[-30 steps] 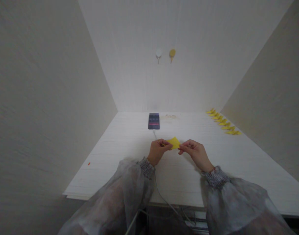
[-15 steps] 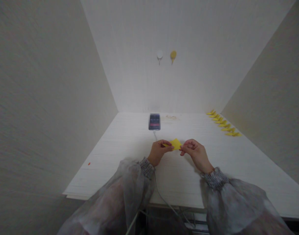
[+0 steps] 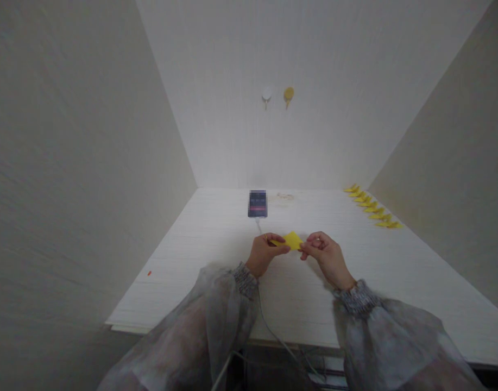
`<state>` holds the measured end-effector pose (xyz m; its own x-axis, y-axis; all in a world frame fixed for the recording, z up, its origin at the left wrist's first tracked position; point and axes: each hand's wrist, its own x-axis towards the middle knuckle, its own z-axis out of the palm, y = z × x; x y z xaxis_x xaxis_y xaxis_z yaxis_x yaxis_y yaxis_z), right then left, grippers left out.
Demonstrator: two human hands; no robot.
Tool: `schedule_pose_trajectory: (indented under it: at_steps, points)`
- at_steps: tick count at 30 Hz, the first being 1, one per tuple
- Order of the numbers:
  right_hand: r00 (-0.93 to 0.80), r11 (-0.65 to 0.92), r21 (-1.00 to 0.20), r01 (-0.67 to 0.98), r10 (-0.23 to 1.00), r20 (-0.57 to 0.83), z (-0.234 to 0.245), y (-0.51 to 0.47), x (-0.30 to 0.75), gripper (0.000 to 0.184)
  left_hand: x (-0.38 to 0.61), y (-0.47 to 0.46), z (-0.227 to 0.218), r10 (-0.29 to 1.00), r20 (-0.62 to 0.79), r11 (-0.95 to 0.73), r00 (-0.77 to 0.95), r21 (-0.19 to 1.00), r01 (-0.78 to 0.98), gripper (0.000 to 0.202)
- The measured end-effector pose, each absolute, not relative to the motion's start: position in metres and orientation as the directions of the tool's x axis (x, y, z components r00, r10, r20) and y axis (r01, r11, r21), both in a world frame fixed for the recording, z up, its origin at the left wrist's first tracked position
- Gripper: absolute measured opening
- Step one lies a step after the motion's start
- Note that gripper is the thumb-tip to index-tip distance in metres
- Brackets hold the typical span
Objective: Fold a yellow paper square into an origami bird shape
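Note:
A small piece of folded yellow paper (image 3: 293, 239) is held over the middle of the white table (image 3: 216, 228). My left hand (image 3: 265, 253) pinches its left part between thumb and fingers. At the paper's right corner, the thumb and fingertips of my right hand (image 3: 325, 257) are closed on it, with the other fingers curled. Several folded yellow paper pieces (image 3: 371, 206) lie in a slanting row at the back right of the table.
A phone (image 3: 257, 203) with a cable (image 3: 269, 323) lies near the back wall. A white hook (image 3: 266, 94) and a yellow hook (image 3: 288, 94) are on that wall. Side walls rise left and right. A tiny orange bit (image 3: 149, 273) lies at the left edge.

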<state>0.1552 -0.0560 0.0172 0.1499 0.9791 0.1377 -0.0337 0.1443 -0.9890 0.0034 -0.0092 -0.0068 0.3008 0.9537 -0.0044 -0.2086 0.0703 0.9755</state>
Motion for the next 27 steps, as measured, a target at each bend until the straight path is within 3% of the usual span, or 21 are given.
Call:
schedule_pose_trajectory:
  at_steps: [7,17,27]
  points:
    - [0.064,0.11,-0.993,-0.047,0.992,0.107,0.0163,-0.0561,0.1567,0.024,0.0014,-0.0073,-0.0105,0.952,-0.005,0.048,0.305,0.99,-0.135,0.035]
    - [-0.086,0.001,-1.0,-0.021,0.996,0.003,0.0176,-0.055,0.1495,0.041,0.0018,-0.0099,-0.0078,0.943,0.018,-0.021,0.332,1.0,0.005,0.034]
    - [-0.09,-0.001,-1.0,-0.025,0.996,0.001,0.0175,-0.0583,0.15,0.049,0.0013,-0.0096,-0.0067,0.926,-0.04,0.076,0.375,0.994,-0.08,0.034]
